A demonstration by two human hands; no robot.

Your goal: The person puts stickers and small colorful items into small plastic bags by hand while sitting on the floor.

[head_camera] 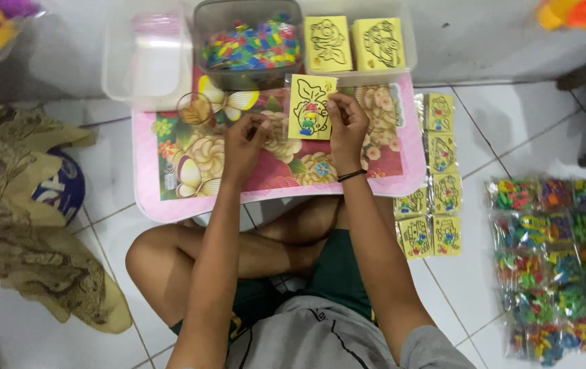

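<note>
A yellow picture card (311, 107) in a clear sleeve is held upright near the centre of the frame, slightly above the middle, over a small pink floral table (278, 188). Its right edge is pinched by the fingers of the right hand (346, 121), on whose wrist a dark band is worn. The left hand (245, 140) is seen just left of the card, its fingers curled together at the tips; whether something small is gripped there cannot be told. A small round clear lid (194, 108) lies on the table to the upper left of that hand. At the top centre a clear tub of coloured pieces (250, 45) is set, with two more yellow cards (353, 43) in a tray beside it. Further bagged yellow cards (438, 179) are laid out on the tiled floor right of the table, and bags of coloured pieces (553, 256) are spread at the lower right.
</note>
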